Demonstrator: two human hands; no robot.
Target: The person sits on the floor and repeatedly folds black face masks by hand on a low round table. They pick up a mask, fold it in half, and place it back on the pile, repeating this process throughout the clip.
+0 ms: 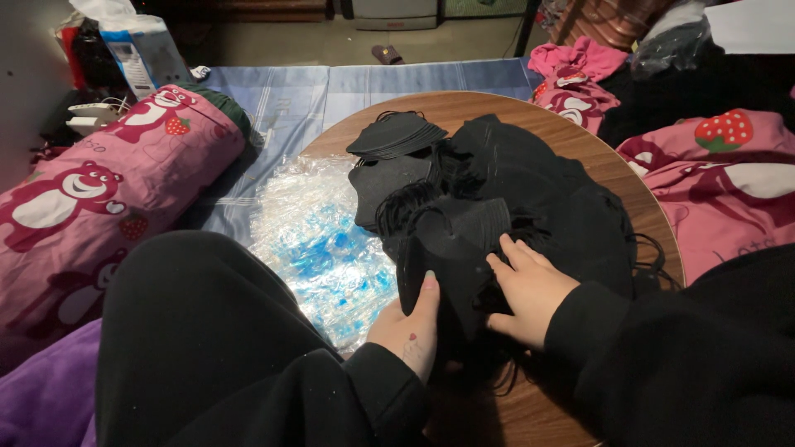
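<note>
Two hands in, both on the same dark heap. The left hand (pixel 410 327) lies against the near-left edge of a bunch of black face masks (pixel 451 240), fingers loosely open and pressed along its side, thumb up against the fabric. The right hand (pixel 526 290) rests flat on top from the right, fingers spread and pressing down, not closed round anything. That bunch sits on one round wooden table (pixel 571 136), at the near end of a big black pile; single masks in it are too tangled to count. Behind it lies one neat stack of masks (pixel 396 135), apart from both hands. Left of the table edge, one crinkled heap of clear plastic wrappers (pixel 319 240). One pink bear-print bolster (pixel 108 190) lies far left.
</note>
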